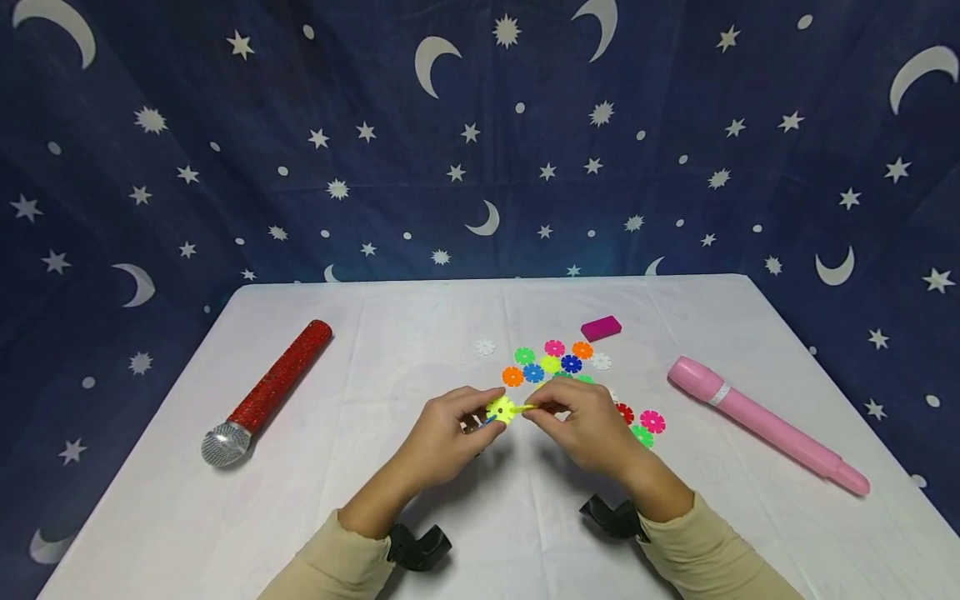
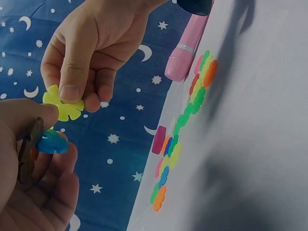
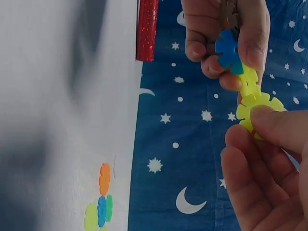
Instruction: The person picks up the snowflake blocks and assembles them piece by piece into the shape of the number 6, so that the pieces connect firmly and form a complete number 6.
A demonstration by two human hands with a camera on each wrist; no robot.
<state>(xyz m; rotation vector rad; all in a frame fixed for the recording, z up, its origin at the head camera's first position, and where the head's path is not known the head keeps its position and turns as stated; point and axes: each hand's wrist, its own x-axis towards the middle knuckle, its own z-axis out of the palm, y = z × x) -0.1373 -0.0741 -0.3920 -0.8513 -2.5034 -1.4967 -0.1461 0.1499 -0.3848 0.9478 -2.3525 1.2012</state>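
Note:
Over the middle of the table, my left hand [image 1: 446,435] grips a small cluster of joined, notched plastic discs. A brown disc [image 2: 30,149], a blue disc [image 3: 228,52] and a yellow disc [image 1: 498,409] show in this cluster; some of it is hidden behind the fingers. My right hand [image 1: 588,423] pinches a second yellow disc [image 2: 70,110] between thumb and fingers. Seen edge-on in the head view, this disc meets the left hand's yellow disc, and in the right wrist view the two overlap at their notched rims.
Several loose discs, among them an orange disc [image 1: 512,377] and a pink disc [image 1: 652,422], lie beyond and beside my right hand. A magenta block [image 1: 601,328] sits behind them. A red glittery microphone [image 1: 279,379] lies at left, a pink pen-shaped object [image 1: 765,425] at right.

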